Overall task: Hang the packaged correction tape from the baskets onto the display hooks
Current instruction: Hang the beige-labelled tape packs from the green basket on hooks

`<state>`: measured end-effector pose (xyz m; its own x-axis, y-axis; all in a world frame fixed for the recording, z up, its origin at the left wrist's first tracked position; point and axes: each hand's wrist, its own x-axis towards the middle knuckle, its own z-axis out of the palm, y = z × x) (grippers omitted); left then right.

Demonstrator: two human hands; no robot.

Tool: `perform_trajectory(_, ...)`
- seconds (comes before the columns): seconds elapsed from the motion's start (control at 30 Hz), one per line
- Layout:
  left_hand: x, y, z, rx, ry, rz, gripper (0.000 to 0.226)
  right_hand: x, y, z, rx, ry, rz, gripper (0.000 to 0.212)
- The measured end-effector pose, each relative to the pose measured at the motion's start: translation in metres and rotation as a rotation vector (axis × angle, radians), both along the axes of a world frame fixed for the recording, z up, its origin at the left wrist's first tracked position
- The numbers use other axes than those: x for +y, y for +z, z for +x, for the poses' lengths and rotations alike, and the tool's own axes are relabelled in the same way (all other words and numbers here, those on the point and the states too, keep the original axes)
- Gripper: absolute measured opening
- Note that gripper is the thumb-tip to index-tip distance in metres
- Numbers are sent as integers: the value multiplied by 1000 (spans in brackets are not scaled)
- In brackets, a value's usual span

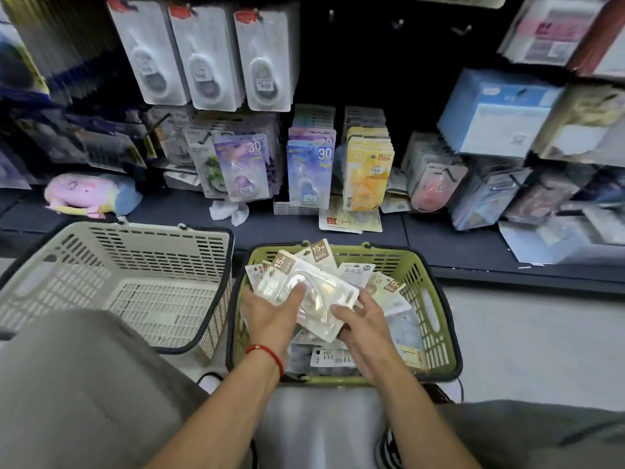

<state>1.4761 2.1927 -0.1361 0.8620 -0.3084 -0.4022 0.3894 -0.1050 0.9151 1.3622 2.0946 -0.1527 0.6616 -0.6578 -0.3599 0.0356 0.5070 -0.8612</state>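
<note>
A green basket on the floor holds several packaged correction tapes. My left hand holds a fanned stack of white correction tape packs above the basket, thumb pressed on top. My right hand grips the lower right edge of the same stack. More loose packs lie in the basket beneath. Bare display hooks stick out of the dark panel at the top centre, next to three rows of hung white packs.
A beige basket with nothing in it stands left of the green one. Coloured tape packs hang or lean along the dark shelf. A pink plush toy lies at the left. My knees fill the lower corners.
</note>
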Motion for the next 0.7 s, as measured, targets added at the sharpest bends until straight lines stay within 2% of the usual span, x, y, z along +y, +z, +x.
perform_trajectory(0.03, 1, -2, 1, -20, 17, 18, 106, 4, -2, 4, -8, -14, 26, 41)
perform_trajectory(0.07, 3, -3, 2, -38, 24, 19, 96, 7, -4, 9, -22, -24, 55, 42)
perform_trajectory(0.17, 4, -6, 9, 87, -48, -152, 48, 9, -7, 19, -54, 16, 107, 39)
perform_trajectory(0.27, 9, -7, 18, 215, -106, -273, 39, 1, -9, 21, 75, 96, -29, 27)
perform_trajectory(0.33, 12, -9, 23, 253, -79, -280, 37, -10, -15, 21, 314, 30, -263, 30)
perform_trajectory(0.43, 16, -16, 30, 238, -85, -246, 37, -27, -32, 17, 855, -182, -781, 39)
perform_trajectory(0.47, 17, -18, 31, 220, -97, -231, 38, -31, -37, 16, 984, -150, -874, 42)
perform_trajectory(0.53, 19, -20, 32, 185, -127, -220, 41, -37, -48, 16, 1155, 11, -930, 45)
perform_trajectory(0.6, 20, -20, 31, 149, -146, -219, 44, -38, -53, 18, 1153, 51, -948, 37)
perform_trajectory(0.7, 19, -22, 34, 111, -131, -226, 45, -28, -46, 21, 867, -226, -868, 12)
